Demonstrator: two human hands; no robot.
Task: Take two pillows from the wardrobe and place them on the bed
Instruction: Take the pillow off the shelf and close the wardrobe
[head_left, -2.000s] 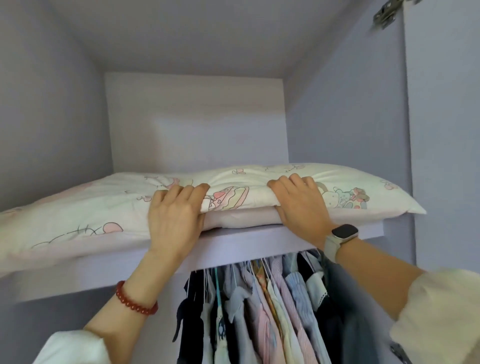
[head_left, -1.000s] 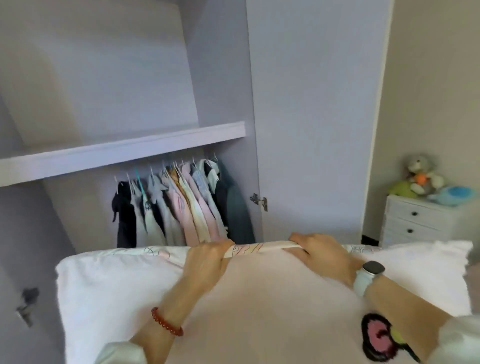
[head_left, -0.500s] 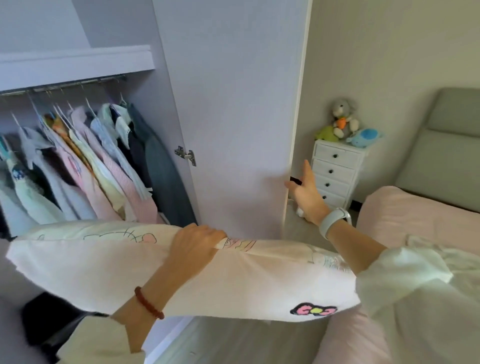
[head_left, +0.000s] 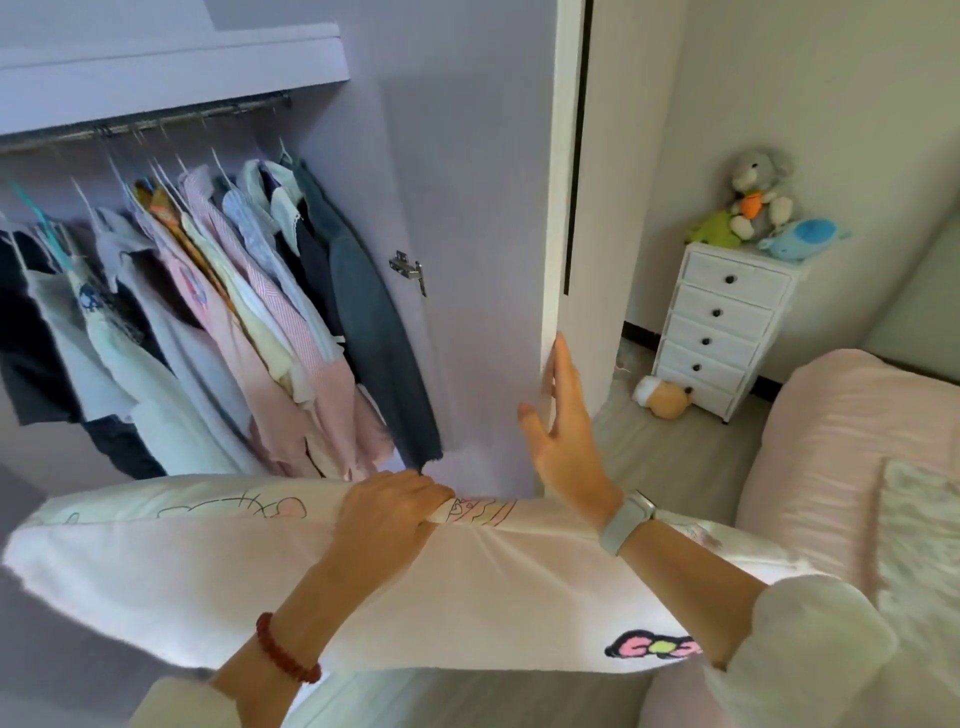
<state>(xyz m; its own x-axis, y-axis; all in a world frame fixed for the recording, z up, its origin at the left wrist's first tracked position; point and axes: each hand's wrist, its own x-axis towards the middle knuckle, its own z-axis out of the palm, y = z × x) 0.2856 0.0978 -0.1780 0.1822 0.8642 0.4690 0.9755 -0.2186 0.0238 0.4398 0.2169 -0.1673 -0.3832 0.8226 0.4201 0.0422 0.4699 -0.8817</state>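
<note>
A long white pillow (head_left: 171, 587) with cartoon prints lies across the lower part of the view, held level in front of me. My left hand (head_left: 387, 519), with a red bead bracelet at the wrist, is shut on its top edge near the middle. My right hand (head_left: 563, 434), with a grey watch on the wrist, is open, its fingertips against the edge of the wardrobe door (head_left: 467, 208). The bed (head_left: 841, 431) with its pink cover is at the right.
Several garments (head_left: 234, 322) hang on a rail under the wardrobe shelf (head_left: 171, 62). A white drawer unit (head_left: 722, 327) with plush toys (head_left: 763, 202) on top stands by the wall. Another plush toy (head_left: 662, 397) lies on the floor beside it.
The pillow came off the wardrobe shelf in both hands and down to chest height. My right hand let go of it and reached to the door edge. The view turned right toward the bed.
</note>
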